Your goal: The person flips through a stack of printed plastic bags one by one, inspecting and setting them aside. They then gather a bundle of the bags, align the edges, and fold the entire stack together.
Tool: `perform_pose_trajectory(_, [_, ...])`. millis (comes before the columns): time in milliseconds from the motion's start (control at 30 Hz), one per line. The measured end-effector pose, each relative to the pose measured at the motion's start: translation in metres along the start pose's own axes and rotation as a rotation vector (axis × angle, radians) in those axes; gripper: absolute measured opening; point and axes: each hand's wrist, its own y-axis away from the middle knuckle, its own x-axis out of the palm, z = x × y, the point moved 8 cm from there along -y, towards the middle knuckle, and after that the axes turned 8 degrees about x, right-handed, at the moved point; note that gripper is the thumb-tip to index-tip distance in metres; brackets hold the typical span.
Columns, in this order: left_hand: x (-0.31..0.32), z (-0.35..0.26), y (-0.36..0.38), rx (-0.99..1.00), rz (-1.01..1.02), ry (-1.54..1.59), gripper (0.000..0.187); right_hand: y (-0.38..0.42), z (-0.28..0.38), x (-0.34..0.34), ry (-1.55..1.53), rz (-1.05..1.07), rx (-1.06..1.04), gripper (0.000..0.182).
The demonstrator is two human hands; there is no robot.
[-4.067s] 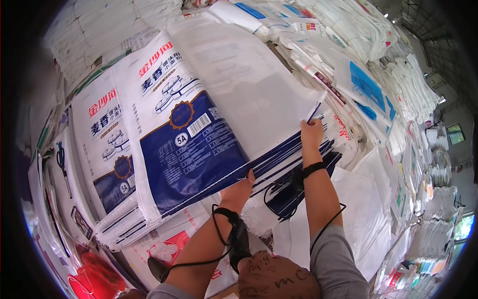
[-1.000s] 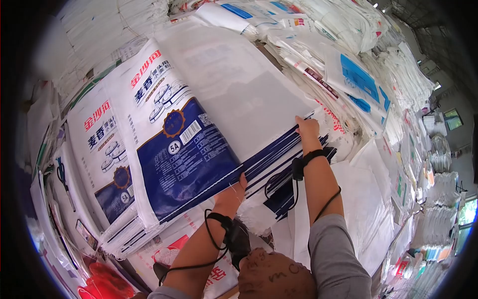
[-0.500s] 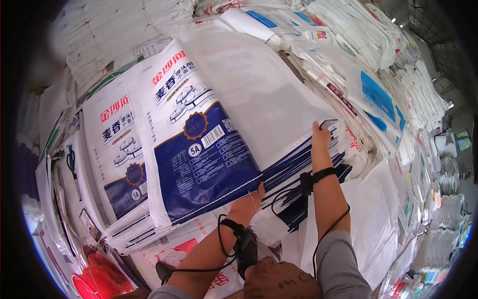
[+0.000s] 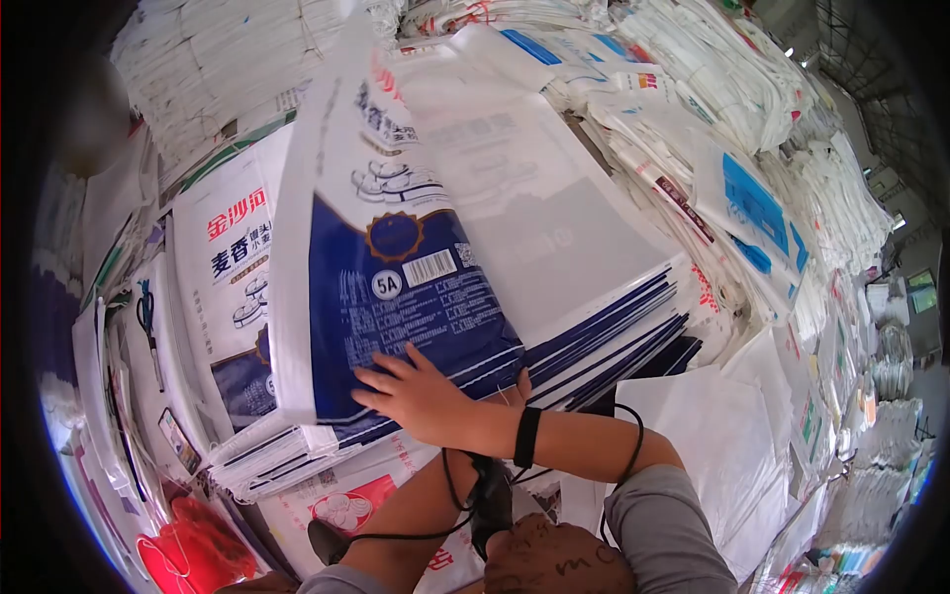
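Observation:
A printed flour sack (image 4: 396,297), white above and dark blue below, lies folded over a thick stack of sacks (image 4: 604,322). Its left side is lifted and blurred. My right hand (image 4: 421,396) rests on the blue lower part with fingers spread, my right forearm crossing over the left one. At the front edge of the stack, my left hand (image 4: 522,384) is mostly hidden behind the right forearm; a bit of it shows at the sack's lower right corner, seemingly gripping the edge. A matching sack (image 4: 233,287) lies to the left.
Bundles of white sacks (image 4: 208,79) rise at the back. Sacks with blue print (image 4: 752,198) are heaped to the right. Scissors (image 4: 148,322) and a phone-like object (image 4: 178,441) lie on the left. Red plastic (image 4: 193,549) sits at the lower left. Black cables (image 4: 396,536) run along my arms.
My right hand has left the stack's right corner and swung left onto the blue print. The printed sack's left side has lifted. My left hand has stayed near the front edge.

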Motion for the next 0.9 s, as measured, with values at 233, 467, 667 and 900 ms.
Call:
perform_pose_trajectory(233, [0.004, 0.003, -0.004, -0.002, -0.051, -0.028, 0.057, 0.016, 0.001, 0.022, -0.012, 0.174, -0.037, 0.041])
perform_pose_trajectory(467, [0.007, 0.001, -0.008, -0.01, -0.082, -0.016, 0.056, 0.023, -0.045, -0.048, -0.472, -0.077, -0.011, 0.033])
perform_pose_trajectory(667, [-0.043, -0.015, -0.009, -0.094, -0.44, -0.246, 0.045, 0.216, -0.309, -0.147, 0.005, -1.018, 1.163, 0.037])
perform_pose_trajectory(900, [-0.045, -0.012, -0.01, -0.124, -0.358, -0.135, 0.047, 0.29, -0.373, -0.136, -0.422, -1.102, 1.511, 0.064])
